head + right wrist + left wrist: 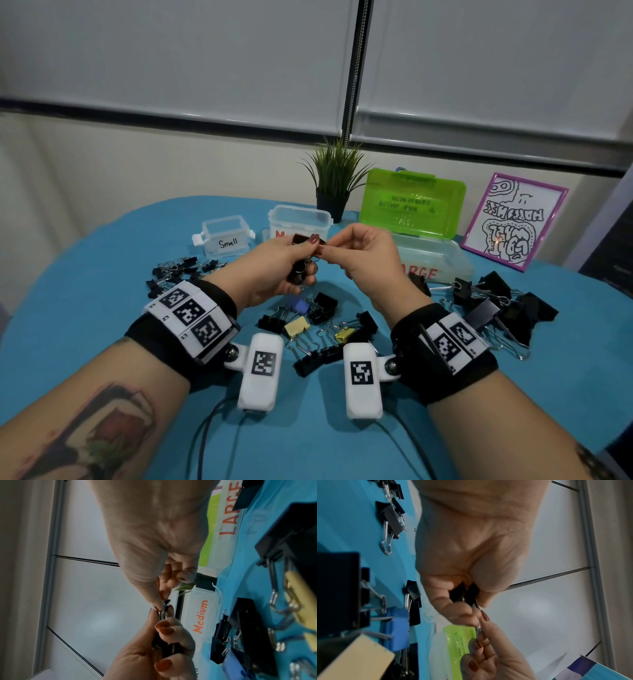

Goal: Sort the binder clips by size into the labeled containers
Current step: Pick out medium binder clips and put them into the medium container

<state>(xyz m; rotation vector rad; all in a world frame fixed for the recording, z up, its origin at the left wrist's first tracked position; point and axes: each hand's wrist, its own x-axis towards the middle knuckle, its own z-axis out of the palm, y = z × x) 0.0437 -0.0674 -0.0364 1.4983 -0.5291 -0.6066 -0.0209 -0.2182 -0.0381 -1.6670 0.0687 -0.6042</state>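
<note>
Black binder clips [301,270] bunched in left hand [274,267], fingers curled round them, above table | right hand [363,253] pinches one clip's wire handle | step: separating one clip | next: judge size, drop in Medium container [301,219] likely.

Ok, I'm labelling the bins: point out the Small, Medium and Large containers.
Small container [228,244], head view, on its handwritten label.
Medium container [201,616], right wrist view, on its orange label.
Large container [442,255], head view, on its front wall.
</note>
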